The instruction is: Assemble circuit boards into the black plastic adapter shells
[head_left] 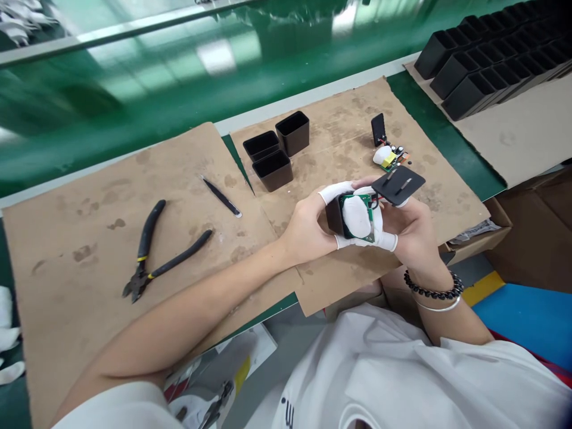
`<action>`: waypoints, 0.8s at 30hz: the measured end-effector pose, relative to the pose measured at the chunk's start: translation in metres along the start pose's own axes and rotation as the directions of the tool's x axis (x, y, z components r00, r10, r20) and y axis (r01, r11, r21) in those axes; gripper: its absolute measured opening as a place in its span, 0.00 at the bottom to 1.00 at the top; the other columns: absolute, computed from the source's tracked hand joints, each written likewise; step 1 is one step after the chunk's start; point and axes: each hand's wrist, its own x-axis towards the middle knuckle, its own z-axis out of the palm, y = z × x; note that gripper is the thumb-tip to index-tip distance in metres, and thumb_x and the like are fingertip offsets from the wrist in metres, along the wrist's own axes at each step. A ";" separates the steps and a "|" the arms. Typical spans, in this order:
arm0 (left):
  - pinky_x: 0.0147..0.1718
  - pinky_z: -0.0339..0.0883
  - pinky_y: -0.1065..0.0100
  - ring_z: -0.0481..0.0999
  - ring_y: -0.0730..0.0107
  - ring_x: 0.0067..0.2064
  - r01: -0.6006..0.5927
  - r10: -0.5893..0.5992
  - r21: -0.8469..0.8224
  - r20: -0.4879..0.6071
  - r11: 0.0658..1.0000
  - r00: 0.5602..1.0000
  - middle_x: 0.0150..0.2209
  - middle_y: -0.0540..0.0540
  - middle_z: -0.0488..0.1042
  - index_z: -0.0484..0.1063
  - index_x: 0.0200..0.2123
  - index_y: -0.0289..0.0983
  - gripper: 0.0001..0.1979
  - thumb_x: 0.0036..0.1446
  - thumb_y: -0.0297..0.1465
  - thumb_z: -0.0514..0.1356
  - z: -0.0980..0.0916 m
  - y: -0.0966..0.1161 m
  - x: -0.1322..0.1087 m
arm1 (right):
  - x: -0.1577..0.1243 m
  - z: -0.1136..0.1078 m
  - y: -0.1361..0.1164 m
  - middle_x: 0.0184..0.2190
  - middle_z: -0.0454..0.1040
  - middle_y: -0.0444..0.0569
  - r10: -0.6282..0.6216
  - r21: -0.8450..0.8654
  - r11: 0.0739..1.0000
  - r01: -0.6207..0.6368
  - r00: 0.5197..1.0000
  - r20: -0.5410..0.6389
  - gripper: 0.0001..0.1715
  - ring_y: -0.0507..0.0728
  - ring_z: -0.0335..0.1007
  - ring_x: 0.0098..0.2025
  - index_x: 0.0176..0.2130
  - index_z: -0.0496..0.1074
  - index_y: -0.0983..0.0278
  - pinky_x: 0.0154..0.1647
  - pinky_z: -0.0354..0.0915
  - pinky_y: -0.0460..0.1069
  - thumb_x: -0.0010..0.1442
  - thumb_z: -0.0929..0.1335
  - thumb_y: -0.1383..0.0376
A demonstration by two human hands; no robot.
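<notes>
My left hand (310, 223), with white finger cots on its fingers, is closed round a black plastic case (335, 215). At the mouth of that case sits a green circuit board (370, 233) with a white pad (357, 215) on it. My right hand (409, 232), also in white finger cots, grips the circuit board from the other side. A black plug cover (398, 185) with two metal prongs hangs by wires from the board, above my right fingers. How far the board is inside the case I cannot tell.
Three black cases (272, 170) stand behind my hands. Another board with a black cover (391, 156) lies at the back right. Tweezers (221, 196) and cutting pliers (145, 268) lie on the cardboard (89, 196). Rows of black cases (469, 89) stand far right.
</notes>
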 end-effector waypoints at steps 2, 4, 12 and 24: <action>0.56 0.77 0.51 0.82 0.47 0.55 0.020 -0.021 0.020 0.015 1.000 1.000 0.55 0.39 0.81 0.73 0.57 0.39 0.36 0.48 0.47 0.76 0.000 0.000 0.000 | 0.001 0.000 0.000 0.52 0.80 0.47 -0.011 -0.006 1.000 0.011 1.000 0.004 0.30 0.65 0.75 0.60 0.47 0.83 0.52 0.64 0.72 0.60 0.43 0.85 0.67; 0.57 0.76 0.51 0.81 0.46 0.56 0.030 -0.031 0.029 0.025 0.999 0.999 0.55 0.39 0.81 0.73 0.57 0.39 0.37 0.47 0.48 0.76 0.000 0.000 0.000 | 0.001 0.000 -0.001 0.52 0.80 0.47 -0.014 -0.008 1.000 0.014 1.000 0.001 0.30 0.65 0.75 0.60 0.46 0.83 0.53 0.64 0.73 0.60 0.43 0.85 0.68; 0.55 0.76 0.57 0.82 0.51 0.54 -0.062 0.063 0.098 -0.004 0.993 0.998 0.55 0.39 0.81 0.72 0.58 0.37 0.35 0.50 0.45 0.75 -0.001 -0.004 -0.002 | 0.001 0.001 -0.002 0.53 0.78 0.50 0.010 -0.018 1.000 -0.010 1.000 0.001 0.34 0.64 0.75 0.58 0.48 0.83 0.55 0.64 0.73 0.60 0.40 0.85 0.69; 0.52 0.79 0.59 0.84 0.54 0.51 -0.135 0.135 0.061 0.001 0.989 0.991 0.51 0.40 0.83 0.74 0.56 0.40 0.35 0.48 0.48 0.76 -0.001 -0.005 -0.002 | -0.007 -0.005 -0.028 0.63 0.73 0.51 -0.113 -0.525 0.829 0.190 0.978 0.176 0.24 0.66 0.68 0.67 0.55 0.77 0.55 0.70 0.66 0.64 0.59 0.77 0.63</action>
